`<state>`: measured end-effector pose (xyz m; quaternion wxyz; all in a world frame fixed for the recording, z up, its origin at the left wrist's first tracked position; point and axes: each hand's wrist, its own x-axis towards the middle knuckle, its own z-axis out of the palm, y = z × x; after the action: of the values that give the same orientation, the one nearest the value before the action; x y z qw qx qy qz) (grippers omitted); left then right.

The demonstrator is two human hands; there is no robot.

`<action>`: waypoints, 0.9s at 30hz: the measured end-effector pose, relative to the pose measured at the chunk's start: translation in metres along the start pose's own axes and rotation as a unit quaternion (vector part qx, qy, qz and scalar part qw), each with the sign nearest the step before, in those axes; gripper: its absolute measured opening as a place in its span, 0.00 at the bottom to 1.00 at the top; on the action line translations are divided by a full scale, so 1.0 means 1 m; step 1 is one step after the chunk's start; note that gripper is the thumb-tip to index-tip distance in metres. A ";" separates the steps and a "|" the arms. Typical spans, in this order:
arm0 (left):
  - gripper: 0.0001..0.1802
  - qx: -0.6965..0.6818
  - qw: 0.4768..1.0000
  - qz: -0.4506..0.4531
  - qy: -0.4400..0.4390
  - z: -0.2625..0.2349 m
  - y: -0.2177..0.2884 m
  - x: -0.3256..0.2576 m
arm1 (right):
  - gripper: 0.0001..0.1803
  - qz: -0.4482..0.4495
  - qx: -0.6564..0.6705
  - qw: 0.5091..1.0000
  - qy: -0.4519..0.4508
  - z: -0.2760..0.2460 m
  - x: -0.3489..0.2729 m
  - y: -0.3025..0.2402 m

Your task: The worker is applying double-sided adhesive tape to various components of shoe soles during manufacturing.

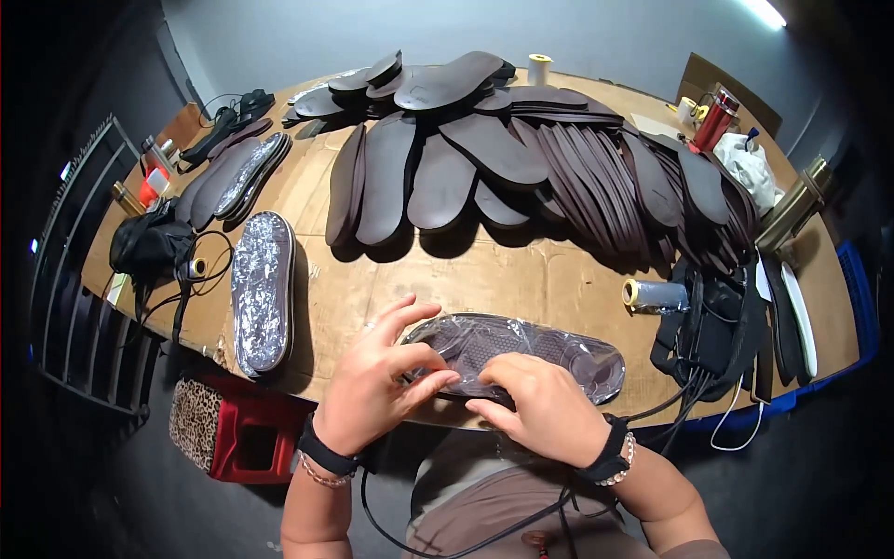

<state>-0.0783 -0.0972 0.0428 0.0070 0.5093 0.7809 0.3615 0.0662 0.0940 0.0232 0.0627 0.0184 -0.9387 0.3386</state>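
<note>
A dark brown shoe insole (pixel 566 352) lies crosswise at the table's near edge under wrinkled clear plastic film. My left hand (pixel 371 377) is at its left end, thumb and forefinger closed together on the film while the other fingers reach out above. My right hand (pixel 548 405) rests on the near side of the insole, its fingers curled over the wrapped edge and the thumb below. Further left stands a stack of film-wrapped insoles (pixel 264 293), glossy on top. Black straps circle both wrists beside beaded bracelets.
A large pile of loose insoles (pixel 447 182) spreads across the far middle and right. A film roll (pixel 655 296) lies beside a black bag (pixel 712 321) with cables at right. Bottles, including a red flask (pixel 715 121), stand at the sides. A red stool (pixel 251 438) is below left.
</note>
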 end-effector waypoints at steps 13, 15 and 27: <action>0.21 0.070 0.997 -0.015 0.009 0.004 0.009 0.024 | 0.13 -0.044 0.093 0.990 0.092 0.010 0.007 0.005; 0.21 0.095 0.995 0.002 0.024 0.008 0.012 0.028 | 0.11 -0.040 0.107 0.989 0.099 0.010 0.006 0.004; 0.12 0.073 0.995 -0.025 0.069 -0.012 0.003 0.043 | 0.07 0.000 0.135 0.986 0.095 0.010 -0.001 0.006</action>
<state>-0.1010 -0.0694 0.0690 -0.0757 0.4627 0.8162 0.3377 0.0651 0.0925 0.0115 0.1485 -0.0060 -0.8739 0.4628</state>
